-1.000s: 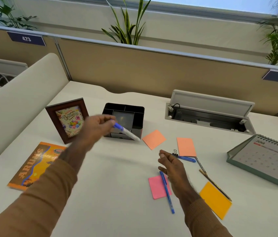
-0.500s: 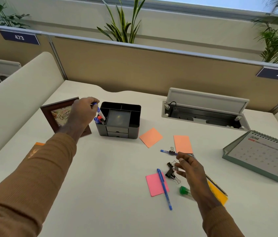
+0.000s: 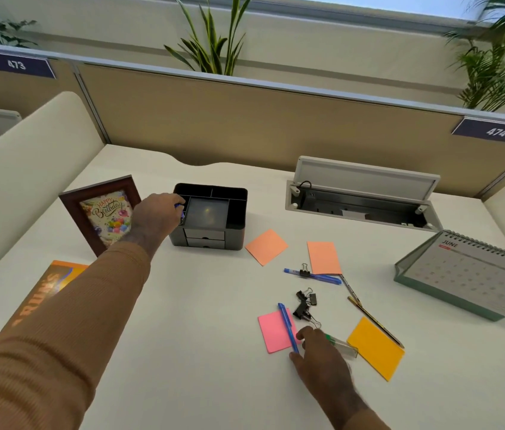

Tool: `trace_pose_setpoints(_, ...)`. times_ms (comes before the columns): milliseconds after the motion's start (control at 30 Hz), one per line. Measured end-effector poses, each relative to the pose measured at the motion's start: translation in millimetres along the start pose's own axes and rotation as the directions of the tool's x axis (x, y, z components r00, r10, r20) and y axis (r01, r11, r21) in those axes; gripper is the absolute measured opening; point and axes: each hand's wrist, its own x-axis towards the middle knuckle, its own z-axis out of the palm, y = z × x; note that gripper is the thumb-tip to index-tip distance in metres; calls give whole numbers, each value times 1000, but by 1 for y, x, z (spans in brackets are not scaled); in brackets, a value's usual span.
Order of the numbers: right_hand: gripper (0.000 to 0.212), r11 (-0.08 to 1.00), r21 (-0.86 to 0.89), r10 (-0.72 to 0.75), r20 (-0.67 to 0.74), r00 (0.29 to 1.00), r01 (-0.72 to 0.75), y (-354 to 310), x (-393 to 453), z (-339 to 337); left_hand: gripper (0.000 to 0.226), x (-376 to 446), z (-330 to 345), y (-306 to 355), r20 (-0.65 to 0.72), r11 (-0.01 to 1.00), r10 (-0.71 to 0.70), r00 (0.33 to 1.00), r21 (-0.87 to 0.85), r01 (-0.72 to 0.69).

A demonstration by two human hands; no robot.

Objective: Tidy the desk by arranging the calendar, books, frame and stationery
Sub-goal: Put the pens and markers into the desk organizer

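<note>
Beige partitions back the white counter (image 3: pixel 183 321). Since a second ago, the marker (image 3: pixel 179 209) has been carried to the black organizer (image 3: pixel 211 221) and is held at its left slot by the left hand (image 3: pixel 155 218). Meanwhile the right hand (image 3: pixel 316 355) has been lowered onto the blue pen (image 3: pixel 287 327) on the pink note (image 3: pixel 274 333), fingers curling round it. Pens are being sorted; calendar (image 3: pixel 474 271) and frame (image 3: pixel 102 212) are untouched.

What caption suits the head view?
Left hand at the black organizer; right hand on the blue pen.
</note>
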Motion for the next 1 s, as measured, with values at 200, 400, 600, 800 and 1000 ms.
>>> trace_pose_setpoints(200,39,998,-60,10,12,1000,-9,-1,1,11,41,0,5,1,156,1000,-21,988,-1,21)
trace_pose_setpoints(400,32,995,83,51,9,999,-51,1,7,6,50,-1,1,4,183,999,-13,983,-42,21)
trace_pose_setpoints(600,25,884,467,80,-100,992,-24,-2,15,-19,43,-32,-7,33,-134,946,100,986,-293,-136)
trace_pose_setpoints(800,23,469,878,104,51,993,-95,-26,25,-57,35,-96,5,90,188,729,175,967,-685,1)
trace_pose_setpoints(1000,21,358,934,-17,25,1000,-17,-53,33,-74,23,-117,-1,117,379,357,176,909,-885,299)
